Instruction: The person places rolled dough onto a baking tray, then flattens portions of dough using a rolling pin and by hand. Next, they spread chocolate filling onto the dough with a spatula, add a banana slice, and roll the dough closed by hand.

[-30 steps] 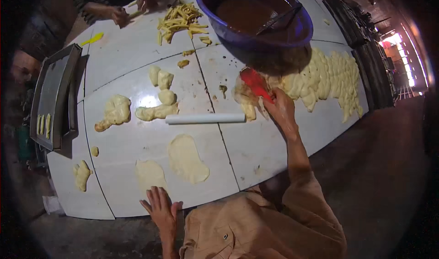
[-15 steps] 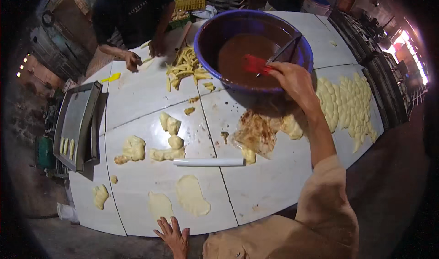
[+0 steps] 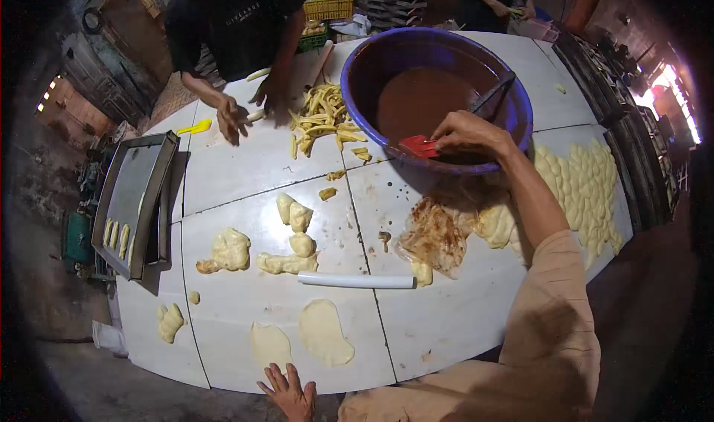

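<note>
Right hand (image 3: 471, 133) pinches the red flat-headed tool (image 3: 420, 147), shifted to the near rim of the blue basin (image 3: 452, 167), dip seemingly ending; left hand (image 3: 293, 397) spread

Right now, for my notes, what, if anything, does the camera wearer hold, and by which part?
The right hand holds the red tool by its right end; the left hand is spread, holding nothing.
</note>
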Motion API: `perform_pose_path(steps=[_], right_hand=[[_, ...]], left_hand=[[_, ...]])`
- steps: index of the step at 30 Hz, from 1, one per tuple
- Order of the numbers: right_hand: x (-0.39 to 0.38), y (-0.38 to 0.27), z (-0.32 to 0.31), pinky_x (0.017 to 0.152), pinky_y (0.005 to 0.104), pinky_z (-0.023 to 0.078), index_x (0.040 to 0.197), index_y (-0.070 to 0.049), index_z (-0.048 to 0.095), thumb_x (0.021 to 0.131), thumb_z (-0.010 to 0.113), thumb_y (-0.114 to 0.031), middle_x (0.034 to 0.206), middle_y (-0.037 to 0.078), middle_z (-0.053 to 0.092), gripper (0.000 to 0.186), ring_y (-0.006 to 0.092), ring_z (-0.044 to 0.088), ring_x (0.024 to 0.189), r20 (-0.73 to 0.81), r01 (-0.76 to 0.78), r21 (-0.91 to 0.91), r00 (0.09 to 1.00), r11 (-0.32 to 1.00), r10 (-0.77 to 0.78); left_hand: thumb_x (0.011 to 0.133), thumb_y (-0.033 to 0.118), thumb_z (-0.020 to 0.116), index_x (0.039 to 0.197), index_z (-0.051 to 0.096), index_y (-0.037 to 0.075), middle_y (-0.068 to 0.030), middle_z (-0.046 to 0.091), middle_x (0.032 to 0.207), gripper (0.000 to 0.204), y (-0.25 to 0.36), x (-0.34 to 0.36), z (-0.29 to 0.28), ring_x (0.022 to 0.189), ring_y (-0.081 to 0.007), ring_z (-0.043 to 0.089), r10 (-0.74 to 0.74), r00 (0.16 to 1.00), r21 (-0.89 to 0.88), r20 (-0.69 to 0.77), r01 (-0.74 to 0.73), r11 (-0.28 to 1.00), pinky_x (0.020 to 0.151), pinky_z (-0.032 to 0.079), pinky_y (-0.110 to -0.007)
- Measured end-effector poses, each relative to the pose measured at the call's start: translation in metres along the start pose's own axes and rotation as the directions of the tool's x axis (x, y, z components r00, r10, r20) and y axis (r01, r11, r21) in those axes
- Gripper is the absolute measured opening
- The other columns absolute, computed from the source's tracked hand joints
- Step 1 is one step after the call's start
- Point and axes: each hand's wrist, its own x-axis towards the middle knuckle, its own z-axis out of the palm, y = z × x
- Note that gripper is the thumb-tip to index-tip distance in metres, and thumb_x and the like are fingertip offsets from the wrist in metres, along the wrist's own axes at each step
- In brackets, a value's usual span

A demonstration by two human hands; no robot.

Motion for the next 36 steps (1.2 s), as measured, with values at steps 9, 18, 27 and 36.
perform_pose_path(steps=[9, 18, 27, 36], right_hand=[[-0.017, 0.025, -0.013, 0.068, 0.0282, 0.051, 0.121, -0.003, 0.075, 0.088, 0.082, -0.037, 0.092, 0.003, 0.075, 0.047, 0.0092, 0.062, 0.075, 0.152, -0.229, 0.344, 0.971, 0.911, 0.187], [-0.038, 0.012, -0.008, 0.066, 0.0271, 0.051, 0.123, 0.000, 0.073, 0.091, 0.080, -0.033, 0.095, 0.002, 0.073, 0.046, 0.0094, 0.062, 0.075, 0.096, -0.212, 0.490, 0.977, 0.846, 0.189], [-0.076, -0.124, 0.033, 0.064, 0.0262, 0.053, 0.117, 0.004, 0.073, 0.090, 0.077, -0.025, 0.086, 0.005, 0.073, 0.040, 0.0093, 0.066, 0.070, 0.338, -0.286, 0.575, 0.936, 0.766, 0.095], [-0.114, -0.243, 0.213, 0.065, 0.0357, 0.054, 0.106, -0.008, 0.080, 0.086, 0.081, -0.022, 0.085, 0.011, 0.076, 0.025, 0.0239, 0.071, 0.070, 0.052, 0.375, 0.057, 0.924, 0.925, -0.378]], left_hand=[[0.090, 0.043, 0.063, 0.151, 0.049, 0.006, -0.0323, 0.028, 0.162, 0.073, 0.001, 0.006, 0.005, 0.154, -0.0488, 0.016, -0.048, 0.996, -0.020, -0.074, 0.047, 0.999, 0.120, 0.002, -0.072], [0.105, 0.055, 0.044, 0.160, 0.036, 0.012, -0.0256, 0.015, 0.169, 0.070, -0.004, -0.004, 0.021, 0.156, -0.0466, 0.013, 0.017, 0.988, 0.013, -0.153, -0.015, 1.000, 0.120, 0.005, -0.069], [0.101, 0.051, 0.052, 0.150, 0.055, 0.014, -0.0186, 0.032, 0.166, 0.061, 0.006, 0.016, 0.014, 0.155, -0.0397, 0.023, 0.015, 0.932, -0.075, -0.362, -0.045, 0.996, 0.122, 0.009, -0.064], [0.099, 0.052, 0.056, 0.151, 0.055, 0.020, -0.0150, 0.033, 0.166, 0.061, 0.009, 0.012, 0.021, 0.155, -0.0363, 0.024, 0.003, 0.909, -0.151, -0.417, -0.073, 0.986, 0.123, 0.009, -0.062]])
